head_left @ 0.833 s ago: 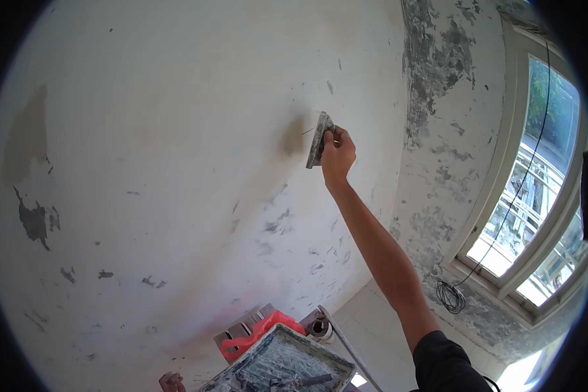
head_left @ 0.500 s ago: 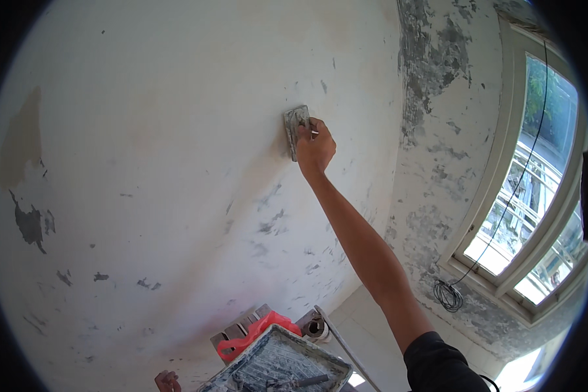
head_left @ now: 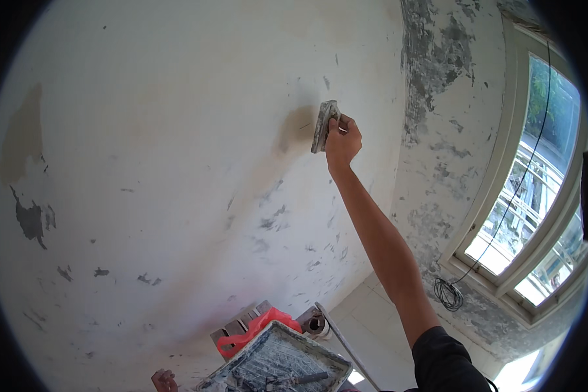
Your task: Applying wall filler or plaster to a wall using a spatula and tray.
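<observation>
Daylight enters by the window [head_left: 558, 144] at right, with white glare; a soft shadow [head_left: 287, 134] crosses the wall [head_left: 144, 130]; edges look curved, black.

The right arm [head_left: 389, 261] has a short black sleeve [head_left: 443, 359]. Past the sleeve, the right hand [head_left: 343, 142] is bare. Left of the sleeve, the left hand [head_left: 164, 381] is bare too.

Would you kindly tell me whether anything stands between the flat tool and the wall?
Nothing visible does: the right hand holds the flat tool near the wall, with no object showing in between.
</observation>
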`<state>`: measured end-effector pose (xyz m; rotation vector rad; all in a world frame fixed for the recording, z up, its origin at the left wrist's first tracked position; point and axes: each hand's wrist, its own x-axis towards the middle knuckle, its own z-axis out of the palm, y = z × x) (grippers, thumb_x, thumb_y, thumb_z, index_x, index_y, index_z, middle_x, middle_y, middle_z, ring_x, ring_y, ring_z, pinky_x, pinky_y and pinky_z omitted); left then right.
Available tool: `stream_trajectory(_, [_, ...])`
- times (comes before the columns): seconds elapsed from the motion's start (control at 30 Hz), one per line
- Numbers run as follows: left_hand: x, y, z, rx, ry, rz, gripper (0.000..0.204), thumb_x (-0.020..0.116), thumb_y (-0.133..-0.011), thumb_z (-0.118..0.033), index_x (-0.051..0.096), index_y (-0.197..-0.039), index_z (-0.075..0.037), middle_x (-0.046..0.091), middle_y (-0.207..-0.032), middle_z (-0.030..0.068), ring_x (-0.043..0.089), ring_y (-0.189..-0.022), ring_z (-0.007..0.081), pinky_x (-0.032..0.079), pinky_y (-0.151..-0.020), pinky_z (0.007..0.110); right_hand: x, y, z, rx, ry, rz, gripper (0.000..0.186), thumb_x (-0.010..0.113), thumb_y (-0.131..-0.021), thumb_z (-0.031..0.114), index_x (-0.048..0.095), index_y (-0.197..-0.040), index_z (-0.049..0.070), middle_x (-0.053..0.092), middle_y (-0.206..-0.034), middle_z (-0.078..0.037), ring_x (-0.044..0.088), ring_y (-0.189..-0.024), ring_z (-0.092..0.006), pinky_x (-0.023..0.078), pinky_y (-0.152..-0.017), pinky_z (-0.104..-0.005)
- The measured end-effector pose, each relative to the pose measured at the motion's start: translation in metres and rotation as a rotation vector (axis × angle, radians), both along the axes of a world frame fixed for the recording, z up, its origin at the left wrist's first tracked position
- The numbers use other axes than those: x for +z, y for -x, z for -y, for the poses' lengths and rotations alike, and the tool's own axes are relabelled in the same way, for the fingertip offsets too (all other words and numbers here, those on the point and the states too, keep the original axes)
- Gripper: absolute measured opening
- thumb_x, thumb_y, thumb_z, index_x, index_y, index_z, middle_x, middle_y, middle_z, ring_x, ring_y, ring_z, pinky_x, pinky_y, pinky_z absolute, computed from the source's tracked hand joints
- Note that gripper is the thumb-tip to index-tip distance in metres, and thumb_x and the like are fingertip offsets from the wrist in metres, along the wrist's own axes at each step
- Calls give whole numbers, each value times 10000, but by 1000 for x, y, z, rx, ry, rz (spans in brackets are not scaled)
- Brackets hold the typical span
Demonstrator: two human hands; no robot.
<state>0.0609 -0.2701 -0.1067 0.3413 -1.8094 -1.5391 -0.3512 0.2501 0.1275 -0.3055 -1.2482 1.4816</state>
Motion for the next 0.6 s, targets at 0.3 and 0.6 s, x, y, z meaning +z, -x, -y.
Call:
stream_trajectory(0.3, [-5,10,-5,-15,30,-18,466,544,-988,-411,566,-1232,-14,637,-1116,136,603,-1031,254,459,-909,365,5,-3,64,66,-251,64,196,668,-849,79,674,-1043,59,722,-953,-131,683,-888,-310,510,-812,-398])
stream_trajectory(0.6, [7,9,-15,-28,1,-26,311,589,-932,-153,571,-1208,-12,625,-1098,107,589,-1012,228,435,-913,327,-15,-20,58,146,-142,-73,197,658,-879,57,664,-1069,9,723,-927,-120,682,-747,-198,526,-699,-328])
